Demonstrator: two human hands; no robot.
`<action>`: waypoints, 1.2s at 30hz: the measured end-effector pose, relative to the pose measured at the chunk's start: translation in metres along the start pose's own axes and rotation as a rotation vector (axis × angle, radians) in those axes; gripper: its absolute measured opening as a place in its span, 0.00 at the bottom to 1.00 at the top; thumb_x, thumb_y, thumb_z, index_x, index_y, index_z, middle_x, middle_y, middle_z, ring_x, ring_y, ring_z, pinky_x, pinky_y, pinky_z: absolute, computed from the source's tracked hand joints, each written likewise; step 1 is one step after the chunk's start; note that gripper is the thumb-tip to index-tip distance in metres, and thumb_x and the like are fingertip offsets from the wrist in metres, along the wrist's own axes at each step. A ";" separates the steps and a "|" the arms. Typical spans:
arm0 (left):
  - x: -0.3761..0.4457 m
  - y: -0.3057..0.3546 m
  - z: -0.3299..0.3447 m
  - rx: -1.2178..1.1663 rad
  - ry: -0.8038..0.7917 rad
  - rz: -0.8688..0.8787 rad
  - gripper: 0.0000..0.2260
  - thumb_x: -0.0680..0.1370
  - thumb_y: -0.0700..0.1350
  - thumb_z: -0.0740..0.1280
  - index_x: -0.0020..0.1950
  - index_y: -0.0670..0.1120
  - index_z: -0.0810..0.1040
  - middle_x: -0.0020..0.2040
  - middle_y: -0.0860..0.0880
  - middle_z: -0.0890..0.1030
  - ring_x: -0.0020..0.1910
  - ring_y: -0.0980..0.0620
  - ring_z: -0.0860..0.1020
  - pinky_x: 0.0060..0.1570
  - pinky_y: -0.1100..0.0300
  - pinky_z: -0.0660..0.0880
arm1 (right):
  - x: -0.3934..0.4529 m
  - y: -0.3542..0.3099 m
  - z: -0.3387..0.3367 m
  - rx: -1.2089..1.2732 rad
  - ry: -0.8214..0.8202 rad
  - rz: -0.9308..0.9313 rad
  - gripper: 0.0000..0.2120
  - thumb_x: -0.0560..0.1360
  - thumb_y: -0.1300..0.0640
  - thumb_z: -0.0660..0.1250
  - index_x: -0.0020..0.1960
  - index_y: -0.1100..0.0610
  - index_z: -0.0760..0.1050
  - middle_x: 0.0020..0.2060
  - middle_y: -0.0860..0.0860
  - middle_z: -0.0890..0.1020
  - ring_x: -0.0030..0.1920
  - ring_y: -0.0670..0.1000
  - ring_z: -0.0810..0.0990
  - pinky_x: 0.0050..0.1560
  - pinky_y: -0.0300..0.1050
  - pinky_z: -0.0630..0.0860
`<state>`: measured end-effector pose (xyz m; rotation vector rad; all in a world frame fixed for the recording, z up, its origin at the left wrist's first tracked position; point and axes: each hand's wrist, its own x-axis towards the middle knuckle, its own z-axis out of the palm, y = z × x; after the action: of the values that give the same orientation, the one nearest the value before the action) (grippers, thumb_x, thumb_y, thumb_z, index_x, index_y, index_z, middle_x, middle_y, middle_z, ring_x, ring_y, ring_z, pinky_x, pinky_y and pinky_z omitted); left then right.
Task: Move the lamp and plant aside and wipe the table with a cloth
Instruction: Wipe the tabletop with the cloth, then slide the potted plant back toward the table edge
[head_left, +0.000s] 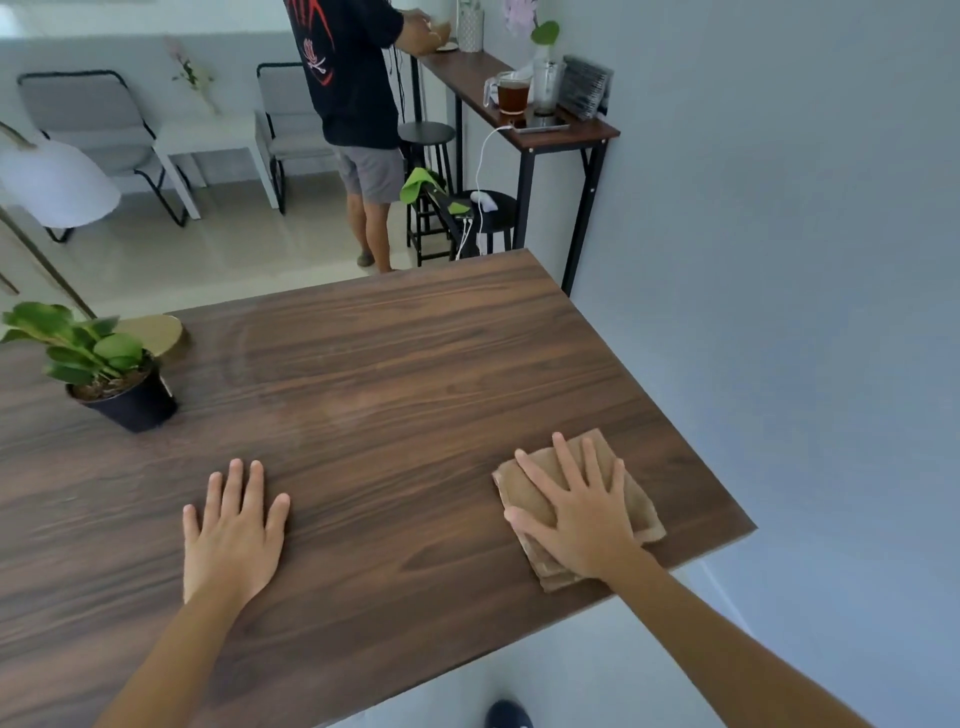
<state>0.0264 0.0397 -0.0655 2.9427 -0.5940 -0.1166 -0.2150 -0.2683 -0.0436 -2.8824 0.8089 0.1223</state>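
A folded brown cloth (639, 499) lies near the right edge of the dark wooden table (395, 364). My right hand (576, 514) presses flat on top of it with fingers spread. My left hand (234, 530) rests flat on the bare wood, palm down, holding nothing. A green plant in a black pot (109, 374) stands at the table's far left. Behind it sits the lamp's round gold base (156, 332), with its white shade (52, 182) hanging out over the left side.
A blue-grey wall runs close along the table's right edge. Beyond the far edge a person in a black shirt (353, 78) stands at a narrow bar table (561, 132) holding glasses and a jug. Black stools, grey chairs and a white table fill the room behind.
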 end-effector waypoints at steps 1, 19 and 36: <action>0.000 0.002 0.000 -0.002 -0.003 -0.007 0.28 0.80 0.58 0.46 0.78 0.48 0.48 0.79 0.48 0.48 0.78 0.47 0.45 0.74 0.43 0.47 | -0.010 0.013 0.002 -0.017 0.016 0.003 0.34 0.71 0.23 0.44 0.76 0.31 0.50 0.79 0.52 0.56 0.78 0.65 0.53 0.69 0.76 0.51; 0.018 -0.018 -0.056 -1.066 0.302 -0.458 0.19 0.81 0.51 0.59 0.71 0.50 0.69 0.69 0.50 0.73 0.68 0.52 0.70 0.67 0.59 0.65 | 0.102 -0.138 -0.055 0.629 0.074 -0.376 0.14 0.77 0.48 0.66 0.60 0.52 0.80 0.60 0.49 0.82 0.62 0.54 0.78 0.67 0.59 0.68; 0.117 -0.101 -0.092 -1.413 0.306 -0.356 0.22 0.82 0.46 0.58 0.76 0.52 0.59 0.66 0.60 0.68 0.64 0.63 0.66 0.63 0.64 0.62 | 0.226 -0.410 -0.013 1.250 -0.426 -0.195 0.21 0.83 0.54 0.57 0.75 0.46 0.63 0.73 0.47 0.70 0.73 0.50 0.67 0.74 0.56 0.64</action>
<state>0.1819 0.0976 0.0050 1.5863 0.1057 -0.0676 0.1918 -0.0399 -0.0091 -1.6401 0.3018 0.1327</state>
